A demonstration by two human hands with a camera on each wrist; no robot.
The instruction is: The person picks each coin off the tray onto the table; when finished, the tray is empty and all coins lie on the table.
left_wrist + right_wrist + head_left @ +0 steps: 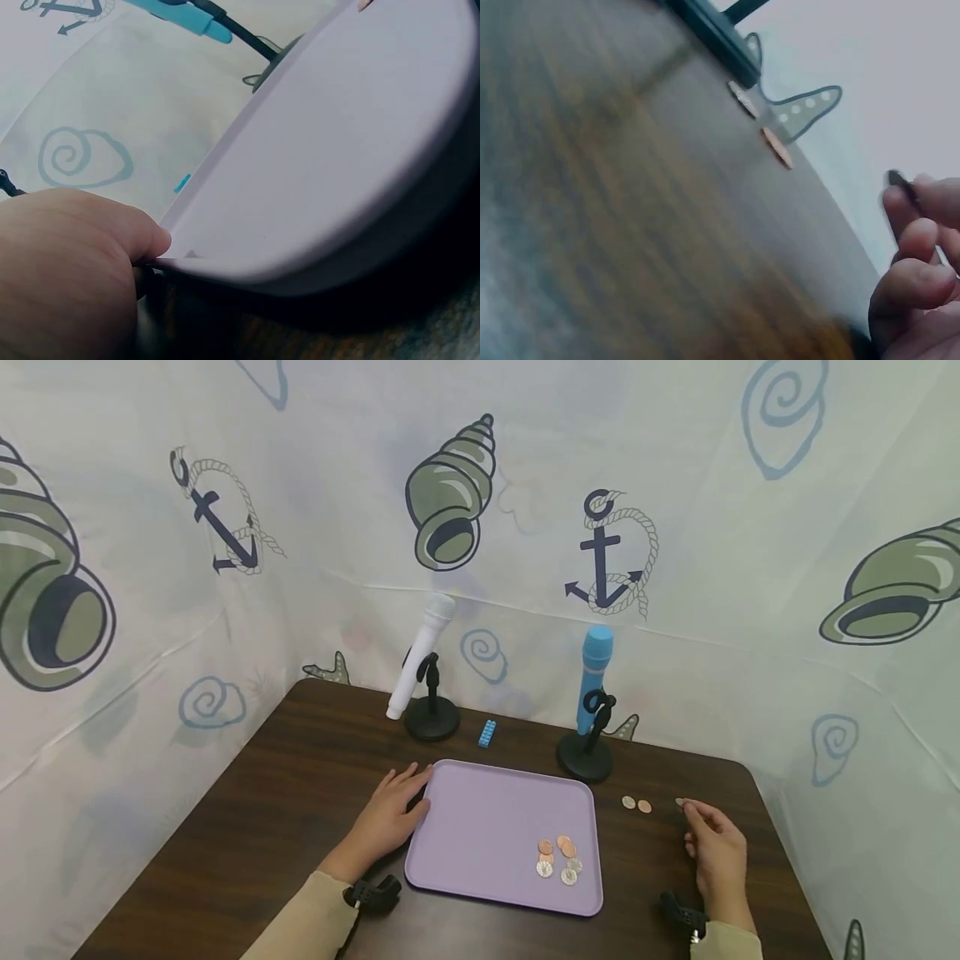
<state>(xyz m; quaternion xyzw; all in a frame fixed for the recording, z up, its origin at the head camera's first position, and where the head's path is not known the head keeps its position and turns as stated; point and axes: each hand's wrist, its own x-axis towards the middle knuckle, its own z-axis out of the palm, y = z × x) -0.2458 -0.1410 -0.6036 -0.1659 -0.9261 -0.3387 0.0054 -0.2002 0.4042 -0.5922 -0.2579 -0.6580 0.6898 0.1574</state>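
While the tray (480,818) lies flat, it holds coins (568,850).

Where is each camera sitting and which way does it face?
Head: on the person's head, facing forward and down at the purple tray; left hand, right hand and sleeves show.
Left wrist: on that wrist, facing across the tray; part of the left hand shows.
Right wrist: on that wrist, facing over the tabletop to the backdrop; the right hand shows, pinching a coin.
Shared: head and right wrist both show two tabletop coins.
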